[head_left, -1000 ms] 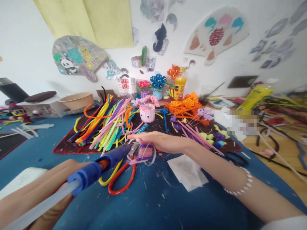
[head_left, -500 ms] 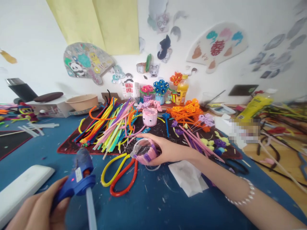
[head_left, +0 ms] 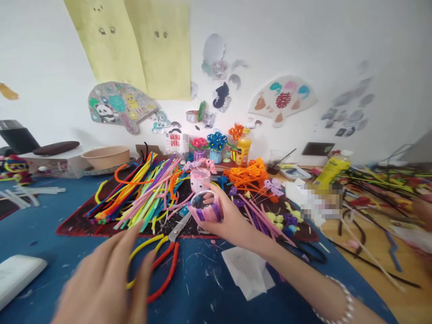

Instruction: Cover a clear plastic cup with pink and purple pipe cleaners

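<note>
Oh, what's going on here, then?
Someone is at a craft table, with a clear cup covered in pink and purple fuzzy strips held in the right hand. The left hand, blurred, looks open and empty in front of the scissors. Just behind the held cup is a pink pot with eyes, and a pile of colorful fuzzy stems lies to the left.

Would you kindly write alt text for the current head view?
A right hand holds a clear cup partly wrapped in pink and purple at a cluttered blue table; the open left hand is blurred near scissors. Behind are colourful pipe cleaners and a pink pot.
</note>
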Tool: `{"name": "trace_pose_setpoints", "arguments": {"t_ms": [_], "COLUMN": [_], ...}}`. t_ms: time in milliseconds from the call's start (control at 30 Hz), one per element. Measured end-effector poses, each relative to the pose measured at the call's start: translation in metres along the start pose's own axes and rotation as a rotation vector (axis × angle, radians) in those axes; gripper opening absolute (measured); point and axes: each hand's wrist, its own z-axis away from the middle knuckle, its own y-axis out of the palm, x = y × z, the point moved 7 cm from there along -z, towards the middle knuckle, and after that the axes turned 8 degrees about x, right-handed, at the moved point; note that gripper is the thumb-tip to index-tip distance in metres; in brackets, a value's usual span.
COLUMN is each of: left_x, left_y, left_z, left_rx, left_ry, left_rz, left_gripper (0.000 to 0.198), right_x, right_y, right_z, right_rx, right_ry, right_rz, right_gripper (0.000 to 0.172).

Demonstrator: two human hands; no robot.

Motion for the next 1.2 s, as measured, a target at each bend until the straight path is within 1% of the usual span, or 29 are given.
{"name": "trace_pose_setpoints", "arguments": {"t_ms": [67, 100, 133, 167, 200, 267, 300, 367, 500, 600, 767, 833, 933, 1200], "left_x": [-0.047, -0.065, -0.077, -0.084, -0.086, -0.085, -0.083, -0.078, -0.076, -0.075, -0.072, -0.073, -0.075, -0.072], "left_y": [0.009, 0.015, 0.023, 0.032, 0.043, 0.061, 0.066, 0.069, 0.064, 0.063, 0.061, 0.062, 0.061, 0.059], "left_z": [-0.022, -0.03, -0.037, -0.042, -0.046, -0.048, -0.048, -0.048, -0.048, -0.049, -0.05, -0.051, -0.051, -0.052], "left_rx": [0.03, 0.028, 0.042, 0.068, 0.137, 0.249, 0.286, 0.315, 0.311, 0.318, 0.31, 0.324, 0.334, 0.301], "left_ry": [0.087, 0.093, 0.081, 0.058, 0.01, -0.062, -0.103, -0.17, -0.231, -0.248, -0.283, -0.296, -0.304, -0.303], "left_rz": [-0.021, -0.003, 0.022, 0.072, 0.135, 0.269, 0.319, 0.386, 0.43, 0.432, 0.433, 0.456, 0.49, 0.516], "left_gripper": [0.053, 0.054, 0.056, 0.06, 0.063, 0.068, 0.068, 0.068, 0.068, 0.065, 0.068, 0.069, 0.068, 0.066], "right_x": [-0.003, -0.005, -0.008, -0.01, -0.012, -0.014, -0.014, -0.012, -0.008, -0.006, -0.007, -0.007, -0.007, 0.0], "right_y": [-0.002, -0.002, -0.004, -0.005, -0.006, -0.008, -0.009, -0.009, -0.011, -0.009, -0.008, -0.008, -0.008, -0.008], "right_z": [0.002, 0.003, 0.004, 0.006, 0.007, 0.011, 0.012, 0.014, 0.018, 0.019, 0.02, 0.021, 0.021, 0.023], "right_rx": [-0.069, -0.102, -0.134, -0.166, -0.19, -0.226, -0.23, -0.227, -0.243, -0.226, -0.204, -0.206, -0.21, -0.216], "right_ry": [-0.015, -0.021, -0.025, -0.026, -0.023, -0.016, -0.016, -0.021, -0.036, -0.038, -0.037, -0.031, -0.027, -0.054], "right_rz": [0.003, -0.011, -0.032, -0.05, -0.063, -0.066, -0.062, -0.05, -0.02, 0.011, 0.052, 0.057, 0.054, 0.08], "right_gripper": [0.083, 0.083, 0.082, 0.082, 0.081, 0.078, 0.076, 0.074, 0.073, 0.073, 0.073, 0.072, 0.072, 0.069]}}
